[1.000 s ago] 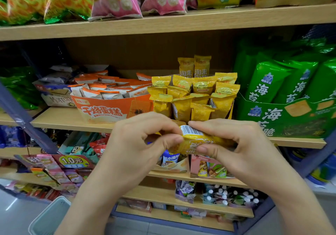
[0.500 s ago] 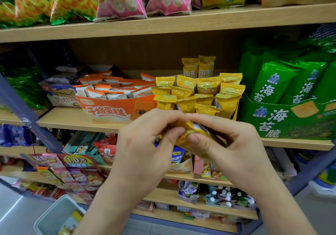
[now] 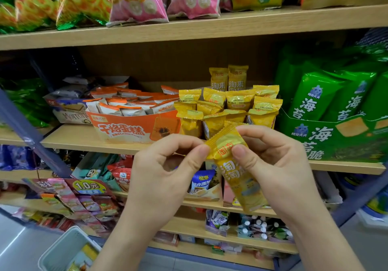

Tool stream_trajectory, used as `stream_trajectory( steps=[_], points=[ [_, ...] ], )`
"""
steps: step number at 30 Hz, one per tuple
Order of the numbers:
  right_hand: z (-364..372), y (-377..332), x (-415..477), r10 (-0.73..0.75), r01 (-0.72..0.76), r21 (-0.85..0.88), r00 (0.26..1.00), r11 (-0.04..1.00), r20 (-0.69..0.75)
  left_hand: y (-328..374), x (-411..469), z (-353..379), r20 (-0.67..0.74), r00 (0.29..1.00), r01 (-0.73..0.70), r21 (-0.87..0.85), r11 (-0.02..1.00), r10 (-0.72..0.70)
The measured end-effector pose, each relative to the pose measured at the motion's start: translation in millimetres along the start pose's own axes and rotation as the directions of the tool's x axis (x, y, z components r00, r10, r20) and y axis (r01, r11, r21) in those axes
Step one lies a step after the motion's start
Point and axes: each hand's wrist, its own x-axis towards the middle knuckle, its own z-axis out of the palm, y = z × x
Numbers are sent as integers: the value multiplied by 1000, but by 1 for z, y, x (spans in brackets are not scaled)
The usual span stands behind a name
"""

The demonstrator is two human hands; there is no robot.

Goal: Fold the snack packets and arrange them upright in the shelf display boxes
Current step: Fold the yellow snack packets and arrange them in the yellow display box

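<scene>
Right, yellow snack packet held before the shelf, below the upright yellow packets; left hand and right hand both pinch its top corner. Slippery foil could spring open or slip free.

a second ago you held the yellow packet crosswise between your hands, bunched short, barcode side up. half a second ago it was scrunched almost out of sight behind your fingers. now it is opened out long and hangs tilted, its printed front toward you. your left hand pinches its upper left edge and your right hand pinches it just below the top. its top corner now overlaps the boxed yellow packets on the shelf.
</scene>
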Motion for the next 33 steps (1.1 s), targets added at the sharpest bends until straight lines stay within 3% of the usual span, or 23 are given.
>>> stream_trajectory(
  steps=[3,7,10,14,19,22,27,33],
  points=[
    [-1,2,-1,44,-41,-51,998,998,55,-2,1,1,29,998,-56,151,987,52],
    [-1,-1,1,76,-54,-148,986,988,150,-3,7,3,72,972,-231,464,855,224],
    [0,-1,2,39,-22,-156,993,987,110,-1,6,6,57,977,-214,381,899,208],
    [-2,-1,2,61,-58,-71,997,996,37,4,3,11,-18,1000,5,78,997,-4],
    [-1,-6,2,74,-62,-178,995,982,64,2,1,17,-30,997,-72,156,985,78],
    [2,-8,1,-25,16,-243,999,970,-34,2,-3,22,-58,997,-45,60,997,49],
    [4,-5,2,-94,55,-178,970,982,-223,-6,-19,41,11,978,-206,202,958,208],
    [8,-5,1,-88,62,-92,947,994,-307,-9,-20,38,53,975,-224,228,948,218]
  ],
)
